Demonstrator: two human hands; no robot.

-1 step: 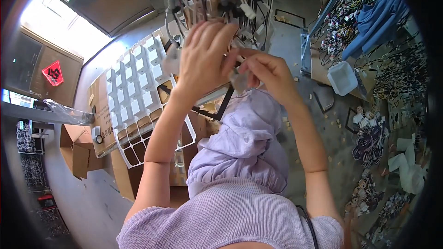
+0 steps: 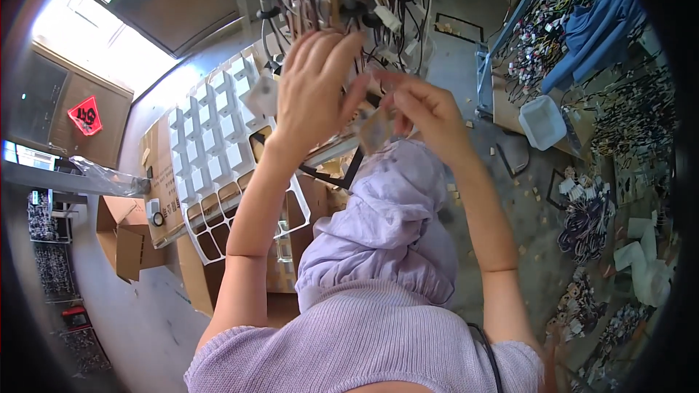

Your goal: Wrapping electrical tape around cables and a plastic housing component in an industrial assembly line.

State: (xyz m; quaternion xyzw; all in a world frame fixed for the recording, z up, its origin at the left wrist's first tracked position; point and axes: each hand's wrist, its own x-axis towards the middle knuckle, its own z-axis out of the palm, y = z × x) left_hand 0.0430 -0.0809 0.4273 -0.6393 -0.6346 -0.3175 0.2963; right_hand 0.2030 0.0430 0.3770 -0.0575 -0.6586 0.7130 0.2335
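Both my hands are close together in front of me, just below a hanging bundle of wires (image 2: 320, 0) with black and pale connectors. My left hand (image 2: 309, 94) shows its back. Its fingers curl away at the lower end of the bundle, with their tips hidden, and the thumb stands apart. A blurred white flat piece (image 2: 262, 98) sticks out beside that hand; whether the hand holds it is unclear. My right hand (image 2: 429, 108) is closed in a pinch facing the left thumb. A small tan, partly see-through flat piece (image 2: 374, 131) hangs at its fingertips, smeared by motion.
White box-shaped parts (image 2: 211, 135) stand in rows on cardboard at left, beside a white grid frame (image 2: 211, 236). An open carton (image 2: 129, 236) stands farther left. At right are a white tub (image 2: 542, 122), blue cloth (image 2: 601, 25) and heaps of cable (image 2: 586, 215). Small tan scraps litter the floor.
My left hand has shifted slightly left and down. The white piece beside it shows more clearly. The tan piece hangs slightly lower at my right fingertips, and the wire bundle has swayed a little.
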